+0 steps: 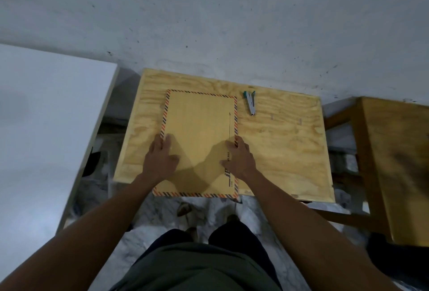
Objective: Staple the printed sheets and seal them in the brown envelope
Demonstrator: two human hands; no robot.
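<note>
Both arms reach forward, the left hand [160, 158] and right hand [239, 158] lying seemingly flat, fingers extended, on the brown envelope [199, 128] on the table [283, 146].

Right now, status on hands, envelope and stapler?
Left hand and right hand flat on brown envelope, one at each long edge. Envelope overhangs table's near edge. Stapler lies untouched beside it. No sheets visible.

I see a brown paper envelope [199, 137] with a striped red-and-blue border lying flat on the pale plywood tabletop [285, 149]. My left hand [160, 158] and right hand [239, 159] rest flat on its side edges; a silver-and-teal stapler [250, 103] lies just beside it.
</note>
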